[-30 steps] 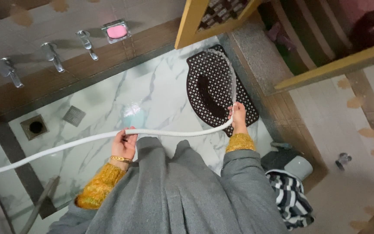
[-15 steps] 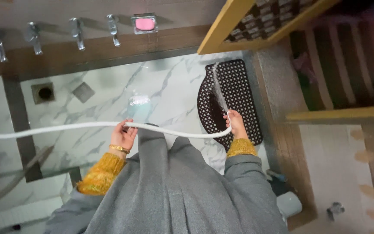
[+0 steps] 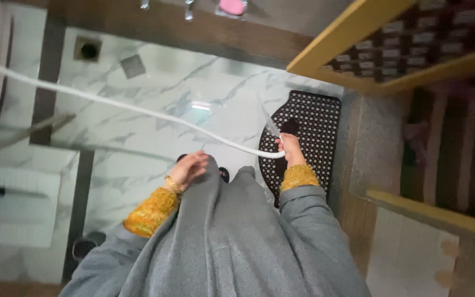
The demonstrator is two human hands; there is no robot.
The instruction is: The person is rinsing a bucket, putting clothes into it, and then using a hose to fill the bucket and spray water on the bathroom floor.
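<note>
My right hand (image 3: 291,153) grips the end of a white ribbed hose (image 3: 138,109), and water sprays from it onto a dark perforated rubber mat (image 3: 314,132) on the floor. The hose runs from that hand up to the far left edge of the view. My left hand (image 3: 189,169) rests with loose fingers against my grey garment, below the hose and apart from it. A gold bangle and a mustard knitted cuff show at that wrist.
The floor is wet white marble (image 3: 155,88) with a square drain (image 3: 88,49) and a small grate (image 3: 133,65). A pink soap in a dish (image 3: 232,6) hangs on the far wall. A yellow-framed door (image 3: 358,27) stands at the right. A white squat pan (image 3: 12,203) lies at left.
My left hand has let go of the hose and dropped to the grey garment. The view has swung left and down, and the hose now slants up to the left.
</note>
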